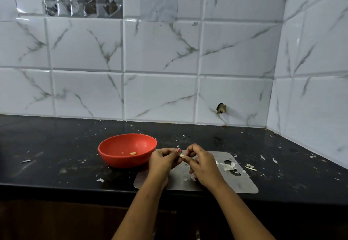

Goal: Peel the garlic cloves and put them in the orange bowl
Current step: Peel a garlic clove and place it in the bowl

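Left hand [162, 158] and right hand [197, 161] both pinch garlic clove [181, 155] above desk's front edge, beside orange bowl [127, 150]; clove looks light, firm, slippery; pinch ends, tear skin from tip.

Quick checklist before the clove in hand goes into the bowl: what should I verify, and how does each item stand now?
1. Grip: left hand and right hand both pinch the garlic clove: ok.
2. Clove fully peeled: fingers hide most of it: cannot tell.
3. Orange bowl upright, just left of the hands: ok.
4. Bowl contents: one peeled clove lies inside, with room beside it: ok.
5. Loose skins lie on the steel board, right of the hands, away from the bowl: ok.
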Motion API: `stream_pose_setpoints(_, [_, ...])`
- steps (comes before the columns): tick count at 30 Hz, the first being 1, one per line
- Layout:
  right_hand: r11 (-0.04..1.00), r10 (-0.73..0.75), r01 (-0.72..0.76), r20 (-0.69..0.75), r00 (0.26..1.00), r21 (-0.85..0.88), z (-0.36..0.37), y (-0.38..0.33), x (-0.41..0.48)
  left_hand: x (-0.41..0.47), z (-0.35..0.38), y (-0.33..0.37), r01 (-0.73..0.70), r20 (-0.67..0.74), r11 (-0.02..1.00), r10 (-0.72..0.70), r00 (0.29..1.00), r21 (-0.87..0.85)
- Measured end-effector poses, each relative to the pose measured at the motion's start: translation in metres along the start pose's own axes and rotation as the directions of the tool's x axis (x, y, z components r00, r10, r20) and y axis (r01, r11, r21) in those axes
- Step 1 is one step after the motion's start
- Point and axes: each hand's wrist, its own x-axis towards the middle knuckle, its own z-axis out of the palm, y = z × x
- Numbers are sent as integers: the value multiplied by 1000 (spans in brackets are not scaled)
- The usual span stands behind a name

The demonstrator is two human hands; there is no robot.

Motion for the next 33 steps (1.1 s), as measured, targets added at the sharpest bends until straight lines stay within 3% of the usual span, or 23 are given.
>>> stream_pose_setpoints(6, [1000,-30,30,-42,999,7,0,0,1,0,0,-1,-16,26,1000,15,1000,21])
stream_pose_setpoints(19, [984,-92,91,2,996,-155,2,7,3,1,2,-3,-28,29,998,27,999,57])
stream_pose_setpoints(28, [963,-7,-14,-77,997,-269,0,9,2,0,1,0,-22,-18,1000,22,1000,7])
stream_pose_setpoints(33, [993,-14,2,-105,994,-115,-1,6,2,0,2,-2,-46,34,994,43,998,101])
